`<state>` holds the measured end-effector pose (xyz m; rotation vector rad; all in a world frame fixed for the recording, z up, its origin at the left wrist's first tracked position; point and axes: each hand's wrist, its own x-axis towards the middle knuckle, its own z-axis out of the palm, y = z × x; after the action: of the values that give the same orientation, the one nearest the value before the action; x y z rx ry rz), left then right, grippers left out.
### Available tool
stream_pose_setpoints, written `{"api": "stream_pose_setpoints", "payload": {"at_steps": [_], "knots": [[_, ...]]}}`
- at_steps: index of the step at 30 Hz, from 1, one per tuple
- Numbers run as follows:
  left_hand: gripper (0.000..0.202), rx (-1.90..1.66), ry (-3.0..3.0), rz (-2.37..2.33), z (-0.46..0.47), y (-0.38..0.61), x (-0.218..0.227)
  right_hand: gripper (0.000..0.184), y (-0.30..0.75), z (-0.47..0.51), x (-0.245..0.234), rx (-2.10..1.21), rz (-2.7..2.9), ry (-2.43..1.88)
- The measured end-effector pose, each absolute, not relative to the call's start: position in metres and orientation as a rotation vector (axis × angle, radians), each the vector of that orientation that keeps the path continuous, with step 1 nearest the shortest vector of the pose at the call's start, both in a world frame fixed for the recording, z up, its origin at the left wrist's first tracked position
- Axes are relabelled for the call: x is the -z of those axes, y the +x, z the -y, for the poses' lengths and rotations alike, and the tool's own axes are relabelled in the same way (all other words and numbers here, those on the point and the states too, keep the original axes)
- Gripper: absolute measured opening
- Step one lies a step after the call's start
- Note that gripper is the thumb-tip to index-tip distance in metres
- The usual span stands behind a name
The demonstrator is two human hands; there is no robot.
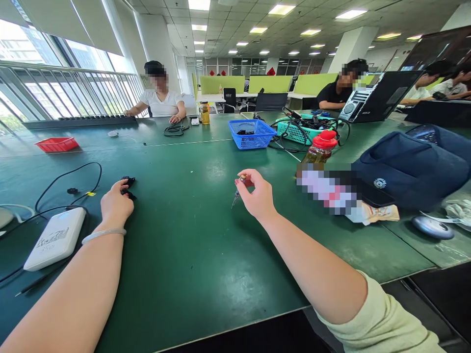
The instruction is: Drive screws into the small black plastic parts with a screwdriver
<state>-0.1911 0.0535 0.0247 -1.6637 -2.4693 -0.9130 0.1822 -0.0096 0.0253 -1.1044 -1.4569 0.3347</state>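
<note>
My right hand (pixel 257 193) is raised above the middle of the green table (pixel 176 235). Its thumb and fingers pinch a slim metallic item (pixel 236 197) with a brass-coloured end and a thin tip pointing down; its exact kind is too small to make out. On the left, my left hand (pixel 116 203) rests low at the tabletop, fingers closed around a small black piece (pixel 128 181). Black shows both above and below the fingertips, and the hand hides the rest. A pale bangle (pixel 104 235) circles the left wrist.
Left: a white power bank (pixel 56 239), black cables (pixel 68 171) and a red tray (pixel 57 144). Farther back: a blue basket (pixel 252 135), a green basket (pixel 303 131). Right: a red-lidded bottle (pixel 321 149), a navy bag (pixel 412 166), a mouse (pixel 433 228). Several people sit around.
</note>
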Motion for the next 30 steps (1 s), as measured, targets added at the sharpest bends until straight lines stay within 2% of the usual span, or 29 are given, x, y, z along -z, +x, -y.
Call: {"api": "stream_pose_setpoints", "payload": {"at_steps": [7, 15, 30], "knots": [[0.054, 0.818, -1.686, 2.471, -0.0532, -0.1906, -0.0249, 0.015, 0.1820, 0.0102, -0.0251, -0.339, 1.456, -1.106], [0.036, 1.036, -1.535, 2.334, -0.0526, -0.1929, -0.0236, 0.015, 0.1815, 0.0101, -0.0260, -0.337, 1.455, -1.108], [0.038, 1.026, -1.474, 2.410, -0.0531, -0.1913, -0.0270, 0.014, 0.1821, 0.0090, -0.0248, -0.320, 1.462, -1.102]]}}
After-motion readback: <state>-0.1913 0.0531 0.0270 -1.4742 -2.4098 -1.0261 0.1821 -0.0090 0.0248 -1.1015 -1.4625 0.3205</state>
